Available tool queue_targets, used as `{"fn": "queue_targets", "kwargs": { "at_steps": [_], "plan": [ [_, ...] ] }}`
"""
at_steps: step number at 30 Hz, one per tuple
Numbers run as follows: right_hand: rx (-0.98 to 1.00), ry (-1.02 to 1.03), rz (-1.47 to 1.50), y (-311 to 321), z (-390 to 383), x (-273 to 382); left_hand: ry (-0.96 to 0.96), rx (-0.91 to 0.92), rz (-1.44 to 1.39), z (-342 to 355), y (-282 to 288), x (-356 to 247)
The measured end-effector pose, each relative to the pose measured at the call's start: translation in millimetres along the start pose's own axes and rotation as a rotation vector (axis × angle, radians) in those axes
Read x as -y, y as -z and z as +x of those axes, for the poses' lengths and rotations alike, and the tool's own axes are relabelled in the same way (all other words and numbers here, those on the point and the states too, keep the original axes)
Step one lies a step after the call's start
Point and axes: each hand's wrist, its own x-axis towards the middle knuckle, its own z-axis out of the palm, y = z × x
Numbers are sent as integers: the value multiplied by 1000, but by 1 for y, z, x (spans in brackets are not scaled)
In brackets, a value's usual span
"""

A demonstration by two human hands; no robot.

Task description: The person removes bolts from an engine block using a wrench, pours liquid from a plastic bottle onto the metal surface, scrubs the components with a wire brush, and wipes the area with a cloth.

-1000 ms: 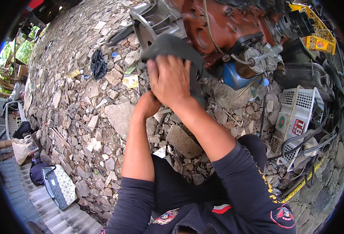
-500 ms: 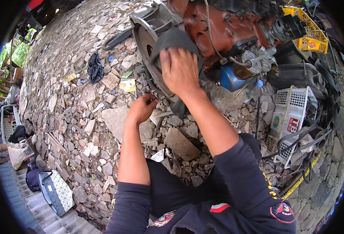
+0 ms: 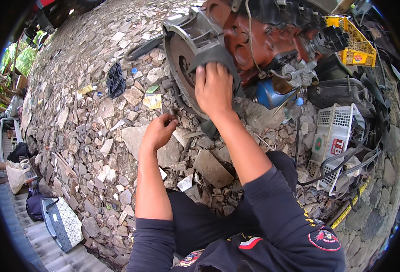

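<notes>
My right hand [image 3: 215,90] presses a dark grey-green cloth [image 3: 216,55] against the rim of the round metal housing [image 3: 169,40] at the engine's end, fingers bent over the fabric. Part of the cloth hangs below my wrist. Inside the housing a brownish disc [image 3: 180,51] shows, partly covered by the cloth. Behind it stands the red-brown engine block [image 3: 250,38], with a blue oil filter [image 3: 272,93] low on its side. Lower left of the housing, my left hand [image 3: 158,131] hovers over the stones with curled fingers; what they hold, if anything, is hidden.
Broken stone and tile cover the ground, with a flat slab [image 3: 212,168] between my knees. A black plastic bag [image 3: 115,80] lies to the left. On the right are a white plastic basket [image 3: 340,136], a yellow crate [image 3: 358,41], a black container [image 3: 340,95] and loose hoses.
My right hand and the cloth have shifted slightly down along the housing, baring more of the disc. My left hand has moved little. The whole view has shifted slightly.
</notes>
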Motion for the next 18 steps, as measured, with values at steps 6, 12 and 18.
{"fn": "queue_targets", "kwargs": {
  "at_steps": [6,12,18],
  "plan": [
    [-181,96,-30,-12,4,-11,-7,49,48,-2,-7,1],
    [-98,139,-18,-2,-32,-26,-9,10,53,5,-7,-1],
    [-291,69,-44,-5,-21,-31,-53,1,99,1,-15,-23]
  ]
}}
